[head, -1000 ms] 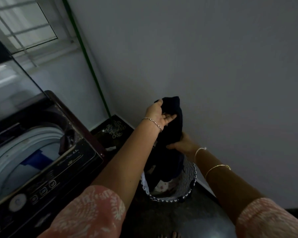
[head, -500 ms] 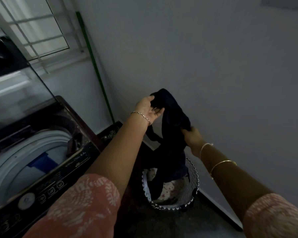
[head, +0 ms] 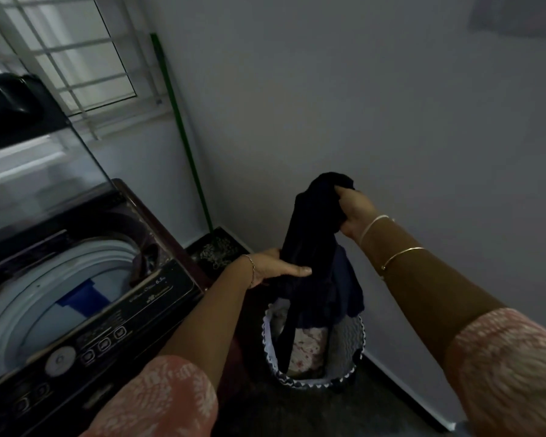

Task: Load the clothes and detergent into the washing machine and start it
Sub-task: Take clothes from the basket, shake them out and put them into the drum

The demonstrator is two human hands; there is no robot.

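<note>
**Dark garment held over the basket, both hands on it**

I see the right hand (head: 355,212) gripping the top of a dark garment (head: 317,247), fingers curled into the bunched fabric. It's the higher of the two hands. The left hand (head: 276,268) sits lower and to the left, holding the garment's side edge: thumb lies straight across the front of the cloth, other fingers hidden behind it.

The garment hangs down from the right hand, its lower end dropping into the laundry basket (head: 358,342) directly below both hands. Inside the basket, under the dark cloth, there's a pale floral piece (head: 308,350).

The washing machine (head: 85,310) is left of the left hand, just beside that forearm, lid (head: 41,171) raised, drum (head: 44,298) open. Something blue (head: 79,296) and pale sits in the drum; can't tell what. Control panel (head: 101,339) faces me.

A green pole (head: 183,137) leans in the corner beyond the left hand, between the machine and the wall.
</note>
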